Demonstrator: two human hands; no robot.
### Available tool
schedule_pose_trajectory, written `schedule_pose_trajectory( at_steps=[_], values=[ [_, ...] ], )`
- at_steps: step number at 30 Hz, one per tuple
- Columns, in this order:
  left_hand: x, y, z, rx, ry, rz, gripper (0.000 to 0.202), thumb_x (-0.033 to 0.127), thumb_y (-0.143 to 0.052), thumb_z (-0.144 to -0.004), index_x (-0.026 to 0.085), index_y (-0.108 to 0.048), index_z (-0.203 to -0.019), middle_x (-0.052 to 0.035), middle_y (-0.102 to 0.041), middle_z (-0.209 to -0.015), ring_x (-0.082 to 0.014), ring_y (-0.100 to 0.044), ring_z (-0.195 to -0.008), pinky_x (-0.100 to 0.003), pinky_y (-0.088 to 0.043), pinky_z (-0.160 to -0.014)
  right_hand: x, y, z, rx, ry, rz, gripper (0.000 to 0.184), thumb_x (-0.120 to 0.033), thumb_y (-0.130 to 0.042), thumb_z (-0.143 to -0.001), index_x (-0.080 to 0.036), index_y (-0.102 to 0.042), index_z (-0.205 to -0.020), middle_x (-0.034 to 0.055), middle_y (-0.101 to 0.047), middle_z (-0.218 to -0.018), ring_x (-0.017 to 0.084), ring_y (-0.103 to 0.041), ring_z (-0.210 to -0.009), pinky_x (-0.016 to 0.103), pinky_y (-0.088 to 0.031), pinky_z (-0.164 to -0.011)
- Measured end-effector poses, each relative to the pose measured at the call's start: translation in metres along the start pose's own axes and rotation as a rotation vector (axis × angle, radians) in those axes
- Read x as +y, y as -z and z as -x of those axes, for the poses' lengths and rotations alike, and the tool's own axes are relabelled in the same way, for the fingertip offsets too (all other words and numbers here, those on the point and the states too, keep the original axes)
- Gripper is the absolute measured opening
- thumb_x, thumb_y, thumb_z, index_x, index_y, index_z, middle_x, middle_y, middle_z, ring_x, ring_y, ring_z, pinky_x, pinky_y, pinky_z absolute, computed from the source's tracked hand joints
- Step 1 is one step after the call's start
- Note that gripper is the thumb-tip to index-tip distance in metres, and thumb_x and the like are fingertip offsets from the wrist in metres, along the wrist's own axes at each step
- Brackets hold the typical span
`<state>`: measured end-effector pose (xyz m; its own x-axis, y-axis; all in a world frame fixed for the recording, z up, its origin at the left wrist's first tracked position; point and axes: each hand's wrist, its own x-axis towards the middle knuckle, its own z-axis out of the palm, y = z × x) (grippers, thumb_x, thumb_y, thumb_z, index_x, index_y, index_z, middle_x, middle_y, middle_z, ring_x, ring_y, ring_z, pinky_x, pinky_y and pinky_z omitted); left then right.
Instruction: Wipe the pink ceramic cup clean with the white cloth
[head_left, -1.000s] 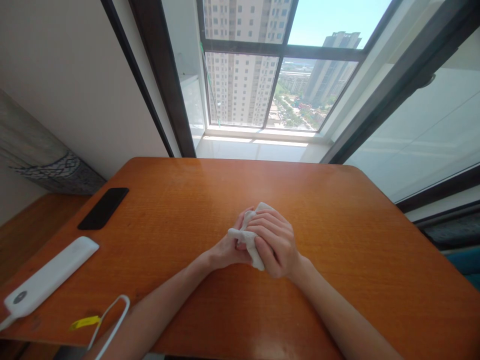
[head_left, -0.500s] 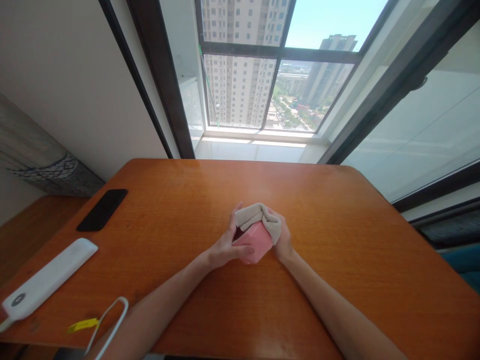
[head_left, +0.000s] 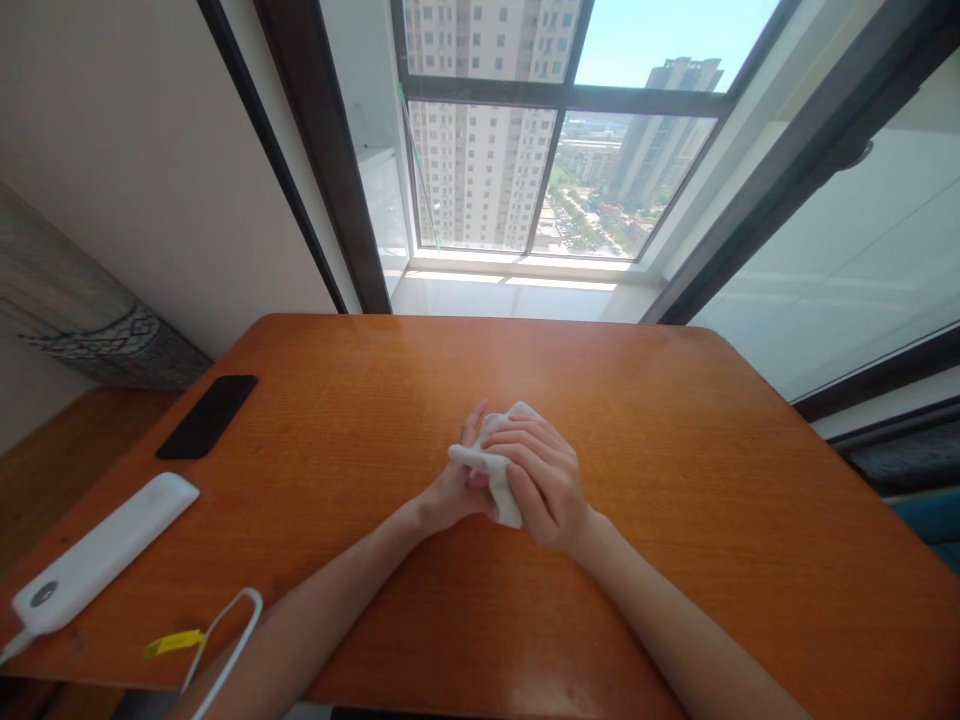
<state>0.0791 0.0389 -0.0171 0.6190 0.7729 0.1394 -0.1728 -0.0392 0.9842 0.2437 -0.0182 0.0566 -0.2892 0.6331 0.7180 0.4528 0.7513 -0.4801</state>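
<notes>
Over the middle of the wooden table (head_left: 360, 400), my two hands meet around a pale grey-white cloth (head_left: 505, 497). My right hand (head_left: 551, 482) lies over the cloth, its fingers bent and pressing it down. Under and to the left of it, my left hand (head_left: 447, 494) is closed around the pink block-like object, which the cloth and my right hand now almost wholly hide. One left fingertip sticks up beyond the cloth's far edge.
At the left lie a black phone (head_left: 208, 417) and a white power strip (head_left: 105, 555). A white cable (head_left: 244, 625) with a yellow tag (head_left: 174, 643) loops beside my left forearm. Behind the table is a window (head_left: 551, 180).
My right hand has moved from the object's right side to on top, spreading the cloth over its near face. The pink surface that showed before is now covered. My left hand stays about where it was.
</notes>
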Motion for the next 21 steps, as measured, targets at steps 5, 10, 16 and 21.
schedule_pose_trajectory(
  at_steps=[5,10,16,21],
  values=[
    [0.018,0.005,0.012,-0.099,0.081,0.188,0.136,0.056,-0.09,-0.079,0.029,0.003,-0.175,-0.0171,-0.048,-0.166,-0.0439,-0.048,-0.154,-0.065,-0.034,-0.13,0.026,-0.008,0.011,0.202,-0.47,-0.451,0.038,-0.043,-0.047,-0.109,-0.022,-0.077,-0.1,0.0074,-0.074,-0.097,0.024,-0.065,-0.089,0.04,-0.054,-0.088],
    [0.019,0.005,0.013,-0.098,0.045,0.161,0.139,0.055,-0.092,-0.078,0.03,0.005,-0.175,-0.0175,-0.038,-0.173,-0.0439,-0.035,-0.161,-0.064,-0.02,-0.135,0.045,-0.027,0.016,0.469,-0.924,-0.839,0.043,-0.061,-0.072,-0.084,-0.023,-0.06,-0.068,-0.0016,-0.053,-0.065,0.016,-0.04,-0.06,0.032,-0.044,-0.06],
    [0.014,0.006,0.011,-0.101,0.02,0.183,0.133,0.055,-0.09,-0.079,0.03,-0.003,-0.175,-0.0161,-0.045,-0.169,-0.0438,-0.04,-0.159,-0.066,-0.024,-0.135,0.021,-0.008,0.009,0.206,-0.536,-0.442,0.037,-0.043,-0.046,-0.109,-0.022,-0.073,-0.094,0.0047,-0.071,-0.089,0.021,-0.062,-0.08,0.037,-0.052,-0.079],
    [0.002,-0.002,0.003,0.076,0.007,-0.022,0.118,0.047,-0.091,-0.076,0.024,-0.025,-0.171,-0.0122,-0.058,-0.157,-0.0405,-0.056,-0.147,-0.053,-0.037,-0.134,-0.008,-0.002,-0.002,-0.023,0.035,0.104,0.033,-0.018,-0.051,-0.102,-0.023,-0.072,-0.126,0.0086,-0.08,-0.119,0.03,-0.07,-0.118,0.056,-0.042,-0.12]
  ],
)
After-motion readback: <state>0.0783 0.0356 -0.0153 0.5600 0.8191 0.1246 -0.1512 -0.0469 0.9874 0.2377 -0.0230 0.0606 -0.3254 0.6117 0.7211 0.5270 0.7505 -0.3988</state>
